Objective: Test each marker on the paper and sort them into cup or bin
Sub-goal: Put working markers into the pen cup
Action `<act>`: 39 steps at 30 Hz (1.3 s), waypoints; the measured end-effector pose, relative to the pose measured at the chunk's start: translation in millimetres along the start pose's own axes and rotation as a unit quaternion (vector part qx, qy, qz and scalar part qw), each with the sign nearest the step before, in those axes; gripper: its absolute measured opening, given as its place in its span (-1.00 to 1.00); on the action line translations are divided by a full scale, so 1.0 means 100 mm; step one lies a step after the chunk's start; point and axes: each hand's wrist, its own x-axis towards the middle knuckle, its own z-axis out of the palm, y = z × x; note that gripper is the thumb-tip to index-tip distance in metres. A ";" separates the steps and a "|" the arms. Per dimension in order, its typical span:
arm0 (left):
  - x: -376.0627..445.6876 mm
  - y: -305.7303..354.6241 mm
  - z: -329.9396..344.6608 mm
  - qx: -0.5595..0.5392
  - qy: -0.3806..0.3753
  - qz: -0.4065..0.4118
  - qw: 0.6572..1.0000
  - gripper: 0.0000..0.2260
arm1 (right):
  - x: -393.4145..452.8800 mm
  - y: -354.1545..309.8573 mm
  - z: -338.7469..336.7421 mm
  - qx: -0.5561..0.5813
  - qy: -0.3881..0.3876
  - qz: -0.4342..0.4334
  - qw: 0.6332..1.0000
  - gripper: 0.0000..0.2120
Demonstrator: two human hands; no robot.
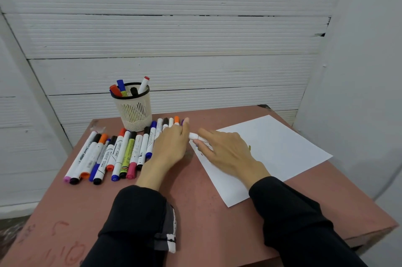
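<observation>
A row of several markers (pixel 121 153) lies on the left part of the reddish table (pixel 195 212). Behind them stands a white mesh cup (pixel 134 110) with several markers in it. A white paper (pixel 278 149) with a few coloured test marks lies on the right. My left hand (pixel 171 147) and my right hand (pixel 226 149) meet at the paper's near-left corner, both holding one white marker (pixel 194 136) with a purple cap end showing at my left fingertips. Whether the cap is on or off is hidden by the fingers.
White foam panels form the wall behind the table and to the right. More markers (pixel 167 124) lie just behind my left hand, next to the cup. No bin is in view. The table's right edge runs close to the paper.
</observation>
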 end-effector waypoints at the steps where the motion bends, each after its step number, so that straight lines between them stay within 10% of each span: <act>1: -0.01 0.00 -0.01 0.004 -0.003 0.000 1.000 -0.49 | 0.00 0.00 0.00 -0.001 -0.002 0.001 1.000 -0.88; 11: -0.02 0.04 -0.01 -0.166 0.051 -0.003 0.985 -0.65 | 0.00 0.02 -0.08 0.002 -0.061 0.067 0.996 -0.69; 16: 0.00 0.06 -0.16 -0.497 0.086 -0.151 0.850 -0.47 | -0.01 0.09 -0.19 0.138 -0.040 0.170 0.975 -0.87; 18: 0.01 0.05 -0.16 -0.541 0.101 -0.177 0.816 -0.61 | 0.03 0.14 -0.22 0.314 -0.016 0.253 0.915 -0.95; 22: 0.03 0.01 -0.13 -0.571 0.126 -0.196 0.787 -0.80 | 0.11 0.23 -0.33 0.699 0.042 0.346 0.624 -0.72; 24: 0.01 0.01 -0.13 -0.568 0.140 -0.192 0.788 -0.76 | 0.11 0.27 -0.33 0.745 0.036 0.334 0.576 -0.72; 31: -0.12 0.10 -0.17 -0.570 0.171 -0.200 0.779 -0.82 | 0.08 0.15 -0.11 0.580 0.027 0.373 0.724 -0.71; 39: -0.15 0.12 -0.14 -0.561 0.150 -0.203 0.788 -0.78 | 0.04 0.01 0.06 0.515 -0.017 0.313 0.798 -0.62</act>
